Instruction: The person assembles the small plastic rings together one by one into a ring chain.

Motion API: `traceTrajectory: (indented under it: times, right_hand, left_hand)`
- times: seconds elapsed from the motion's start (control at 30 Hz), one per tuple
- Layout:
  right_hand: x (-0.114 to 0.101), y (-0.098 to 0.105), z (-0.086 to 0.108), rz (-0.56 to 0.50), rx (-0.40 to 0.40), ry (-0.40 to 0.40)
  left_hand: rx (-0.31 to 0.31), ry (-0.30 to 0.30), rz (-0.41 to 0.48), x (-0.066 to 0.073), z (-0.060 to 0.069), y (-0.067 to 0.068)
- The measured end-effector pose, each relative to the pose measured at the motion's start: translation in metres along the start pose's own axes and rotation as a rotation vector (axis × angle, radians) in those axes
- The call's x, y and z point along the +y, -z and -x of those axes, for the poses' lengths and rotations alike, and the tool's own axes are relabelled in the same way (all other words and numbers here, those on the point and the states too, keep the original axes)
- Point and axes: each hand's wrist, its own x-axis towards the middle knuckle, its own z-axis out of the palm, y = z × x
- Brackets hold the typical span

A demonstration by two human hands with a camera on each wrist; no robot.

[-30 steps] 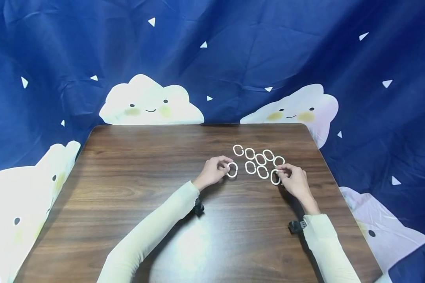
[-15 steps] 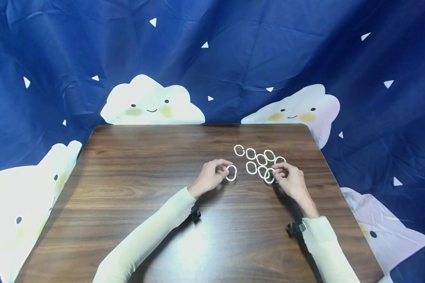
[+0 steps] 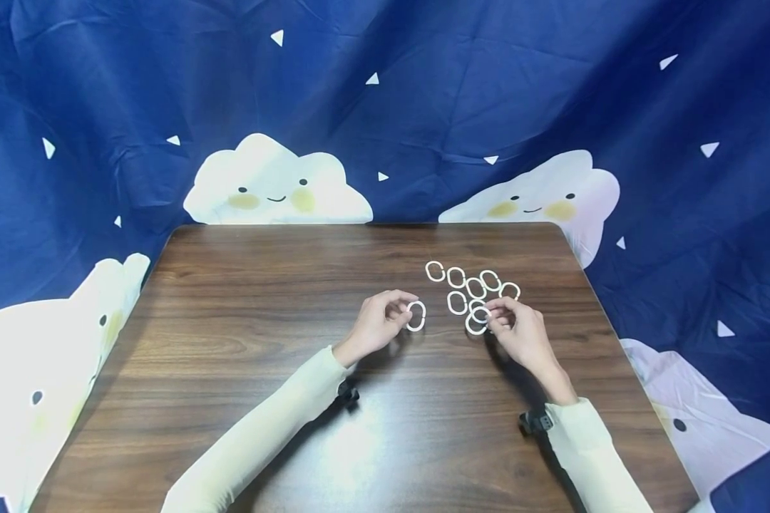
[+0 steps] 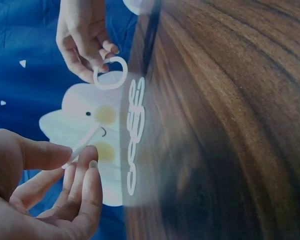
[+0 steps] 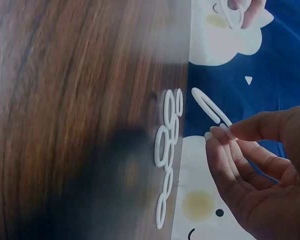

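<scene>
My left hand [image 3: 380, 318] pinches a white oval curtain ring [image 3: 425, 315] between thumb and fingers, raised above the wooden table. Seen from the left wrist, this ring is nearly edge-on. A similar white ring [image 5: 197, 92] is pinched by the thumb and fingertips of my right hand [image 3: 522, 335], also off the tabletop. In the head view it overlaps one of the lying rings. Several more white rings [image 3: 449, 303] lie flat in a loose cluster behind and left of my right hand, some of them touching.
The brown wooden table [image 3: 263, 299] stretches to both sides of the hands. Behind it hangs a blue curtain [image 3: 411, 85] printed with white clouds and triangles. Black wrist cameras [image 3: 535, 422] are strapped at both cuffs.
My right hand has brought its ring leftward, from beside the cluster to over a lying ring. The left hand has shifted slightly left and down with its ring. The other rings stay put.
</scene>
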Motion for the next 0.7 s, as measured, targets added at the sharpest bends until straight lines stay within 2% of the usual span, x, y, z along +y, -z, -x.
traceTrajectory:
  times: [0.17, 0.3, 0.5, 0.7]
  right_hand:
    - [-0.008, -0.006, 0.003, -0.031, -0.012, 0.033]
    - [-0.014, -0.013, 0.005, -0.057, -0.025, 0.042]
    - [-0.023, -0.023, 0.008, -0.093, -0.063, 0.055]
    - [-0.032, -0.032, 0.011, -0.175, -0.118, 0.028]
  left_hand:
    - [-0.007, 0.041, 0.061, -0.003, 0.006, 0.003]
    - [-0.017, 0.05, 0.087, -0.006, 0.012, 0.004]
    - [-0.017, 0.044, 0.096, -0.01, 0.019, 0.006]
    - [-0.028, 0.072, 0.083, -0.011, 0.026, 0.009]
